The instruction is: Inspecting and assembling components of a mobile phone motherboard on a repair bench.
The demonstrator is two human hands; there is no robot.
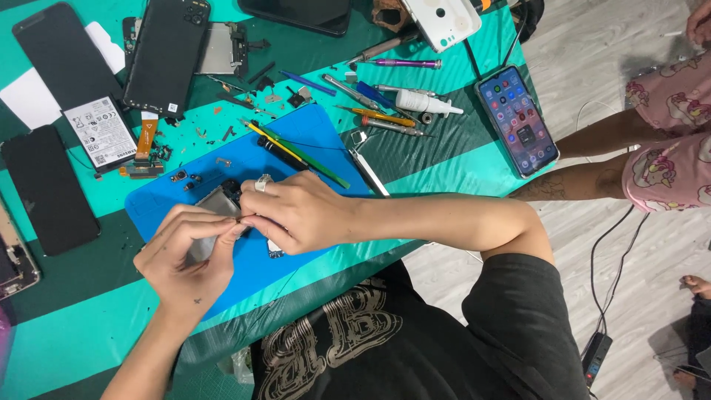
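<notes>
left hand [185,255] fingers pinched on phone frame [215,204]; right hand [300,215] fingers curled tight, gripping same frame.

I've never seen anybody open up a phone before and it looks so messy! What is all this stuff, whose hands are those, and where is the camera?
The camera sits on the person's head and looks down, so you see their own two arms reaching in. The left hand and the right hand meet over a blue mat. Together they pinch a small opened phone part; the fingers hide most of it, so I cannot tell exactly what they are doing to it.

Around the mat, on the green table cover, lie dark phone screens, a white battery, screwdrivers, a small white bottle and tiny loose parts. One phone is switched on and shows coloured icons.

On the right is another person's leg, not the worker's.
</notes>
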